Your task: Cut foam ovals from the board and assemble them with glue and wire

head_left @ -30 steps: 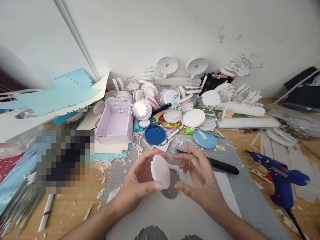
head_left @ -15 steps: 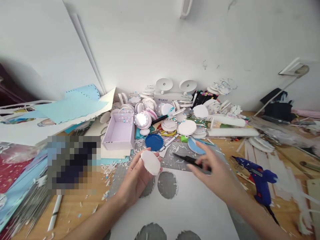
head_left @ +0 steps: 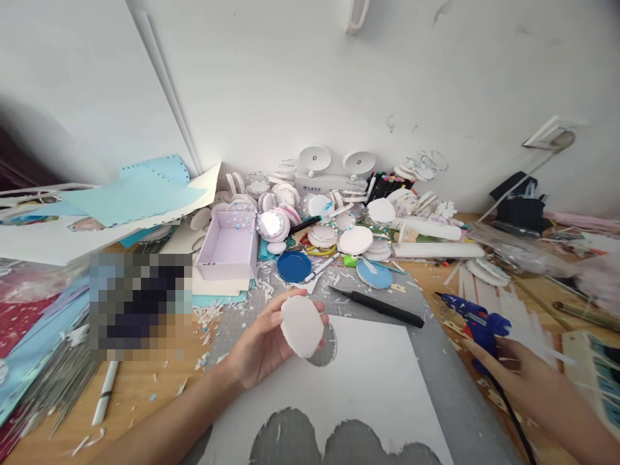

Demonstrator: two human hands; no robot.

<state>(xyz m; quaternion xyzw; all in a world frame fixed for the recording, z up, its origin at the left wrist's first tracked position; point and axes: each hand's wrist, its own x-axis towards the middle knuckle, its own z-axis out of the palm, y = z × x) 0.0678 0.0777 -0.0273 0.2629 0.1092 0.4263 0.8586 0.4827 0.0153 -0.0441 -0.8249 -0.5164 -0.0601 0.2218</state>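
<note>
My left hand (head_left: 268, 339) holds a white foam disc (head_left: 303, 327) by its edge, tilted with its flat face toward me. Beneath it lies a white sheet (head_left: 368, 381) with round holes cut in it. At the right, my right hand (head_left: 527, 374) is at the handle of a blue glue gun (head_left: 472, 316), thumb stretched across it and fingers apart. The glue gun lies on the table. A black pen-shaped cutting knife (head_left: 382, 307) rests on the grey cutting mat (head_left: 421, 342), beyond the sheet.
A lilac box (head_left: 227, 252) and a blue round lid (head_left: 294, 266) stand behind my left hand. Piled white discs (head_left: 356, 239) and markers (head_left: 387, 186) line the wall. A power strip (head_left: 593, 374) lies far right; foam scraps are scattered about.
My right hand has left the black knife on the mat and moved right to the glue gun. My left hand keeps the disc, turned slightly and shifted right.
</note>
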